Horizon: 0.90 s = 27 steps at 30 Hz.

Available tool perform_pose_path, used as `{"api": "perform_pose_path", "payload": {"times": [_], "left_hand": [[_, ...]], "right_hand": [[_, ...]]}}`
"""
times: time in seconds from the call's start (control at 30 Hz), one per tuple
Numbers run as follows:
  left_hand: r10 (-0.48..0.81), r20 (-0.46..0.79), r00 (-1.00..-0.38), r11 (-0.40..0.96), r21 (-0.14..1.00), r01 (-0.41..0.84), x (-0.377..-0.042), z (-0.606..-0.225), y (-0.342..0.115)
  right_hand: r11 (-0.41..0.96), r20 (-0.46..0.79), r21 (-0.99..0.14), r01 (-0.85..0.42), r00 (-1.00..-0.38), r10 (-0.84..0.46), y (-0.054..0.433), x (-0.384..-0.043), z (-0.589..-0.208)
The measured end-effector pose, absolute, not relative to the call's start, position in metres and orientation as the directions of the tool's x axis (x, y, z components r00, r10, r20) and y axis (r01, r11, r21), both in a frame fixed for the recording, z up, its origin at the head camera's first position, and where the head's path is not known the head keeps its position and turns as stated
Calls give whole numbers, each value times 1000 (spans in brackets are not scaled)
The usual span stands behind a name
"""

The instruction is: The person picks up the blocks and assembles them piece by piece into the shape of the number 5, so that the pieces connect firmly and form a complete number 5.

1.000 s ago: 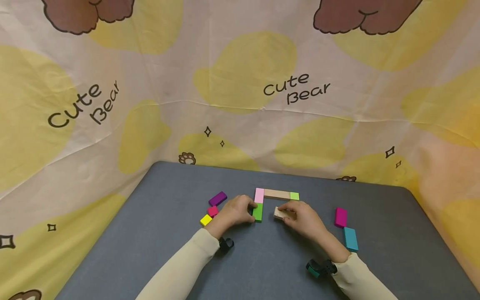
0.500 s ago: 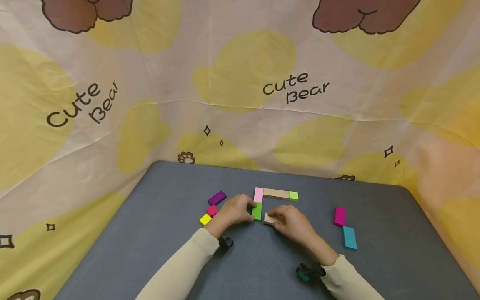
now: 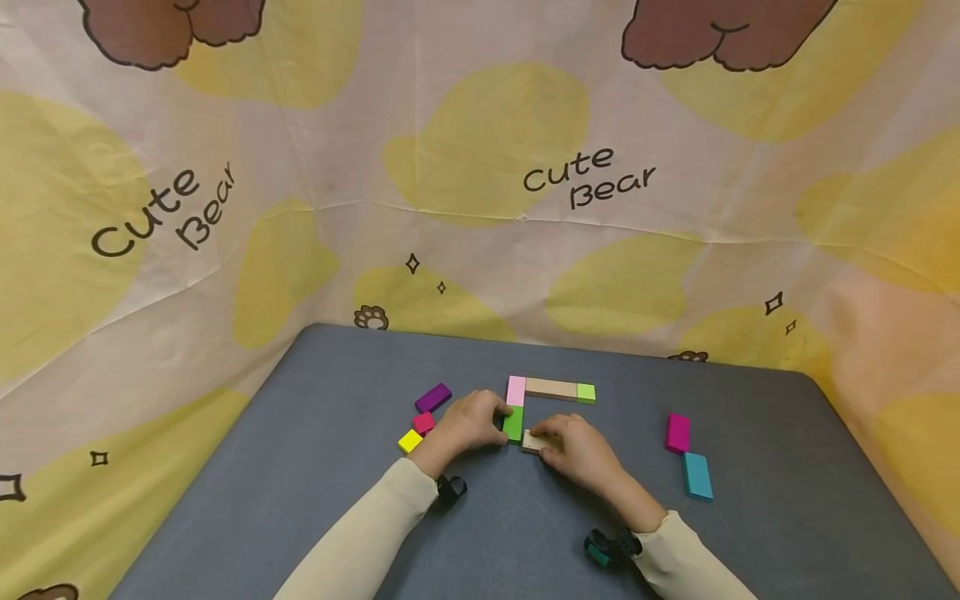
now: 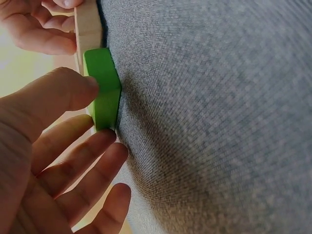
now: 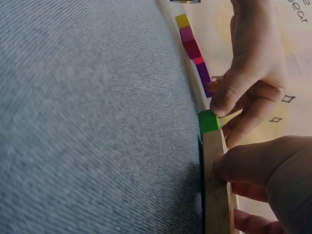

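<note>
grey tabletop [image 3: 787, 467] | blocks [image 3: 513, 423] lying flat: 3 left | 5 centre | 2 right

Blocked in the middle by left hand [image 3: 471, 420] on green block [image 3: 515, 426] and right hand [image 3: 582, 452] on pale block [image 3: 532, 445], with a narrow strip short of wooden plank [image 3: 551, 389]. Hemmed leftward by purple block [image 3: 433, 397], red block [image 3: 423, 423] and yellow block [image 3: 409, 442]. Passable between right hand and magenta block [image 3: 678, 432], and nearer in between left sleeve [image 3: 360, 533] and right sleeve [image 3: 692, 557].
</note>
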<state>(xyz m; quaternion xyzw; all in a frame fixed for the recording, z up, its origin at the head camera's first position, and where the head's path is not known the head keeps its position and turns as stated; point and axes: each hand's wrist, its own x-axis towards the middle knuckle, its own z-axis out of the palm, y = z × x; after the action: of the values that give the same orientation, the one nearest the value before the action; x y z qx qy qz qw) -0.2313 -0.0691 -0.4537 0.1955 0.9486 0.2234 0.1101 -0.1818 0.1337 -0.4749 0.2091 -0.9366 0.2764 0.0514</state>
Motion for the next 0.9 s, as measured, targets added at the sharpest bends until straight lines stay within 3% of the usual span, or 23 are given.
{"api": "perform_pose_path", "payload": {"times": [0.47,0.9], "left_hand": [[426,-116,-897,821,467,329,-231,-452,-69],[426,-100,-899,820,462,338,-232,-453,-69]], "right_hand": [[778,199,-496,-386,-923,-331,129,-181,-477],[747,254,-496,-443,-896,-363,131,-183,-478]]}}
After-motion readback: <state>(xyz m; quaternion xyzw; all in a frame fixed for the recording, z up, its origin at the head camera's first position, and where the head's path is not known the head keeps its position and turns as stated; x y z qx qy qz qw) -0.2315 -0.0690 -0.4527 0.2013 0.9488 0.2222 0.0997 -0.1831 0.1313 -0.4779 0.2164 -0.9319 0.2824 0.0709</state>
